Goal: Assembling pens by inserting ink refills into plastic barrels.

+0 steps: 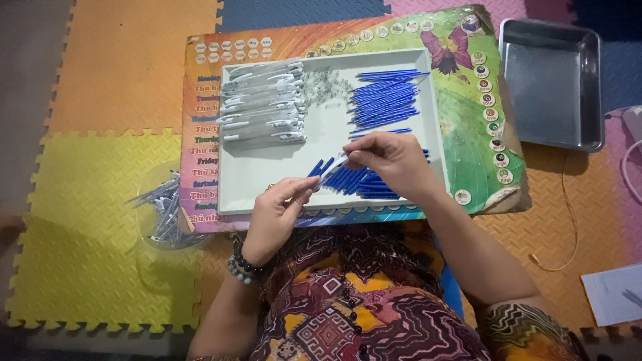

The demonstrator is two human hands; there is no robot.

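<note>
My right hand (394, 159) is pinched at the fingertips on one end of a thin pen part (332, 168) — pale at the tip, blue further down; I cannot tell exactly which piece it is. My left hand (281, 214) meets it from below, thumb and forefinger closed on the other end, with a couple of short blue pieces sticking up beside them. Both hands are clasped on the same part, held just above the lower half of the white tray (428, 120). A dark beaded bracelet (242, 266) sits on my left wrist.

Under the right hand, a loose heap of blue refills (361, 184) lies along the tray's lower edge. A second, tidier pile of blue refills (384, 97) lies in the upper right of the tray. Upper left of the tray: a stack of white pen barrels (262, 103) lying side by side. Between that stack and the upper blue pile — a scatter of small clear parts (324, 83), too small to identify.

The tray rests on a colourful printed board (475, 134) with a butterfly picture. The board lies on foam floor mats (87, 234) in yellow and orange. To my left, on the yellow mat, a clear round bowl (164, 210) holds greyish pen pieces. To the upper right, an empty metal pan (552, 83) sits just beside the board. A sheet of paper (612, 294) lies at far right.
</note>
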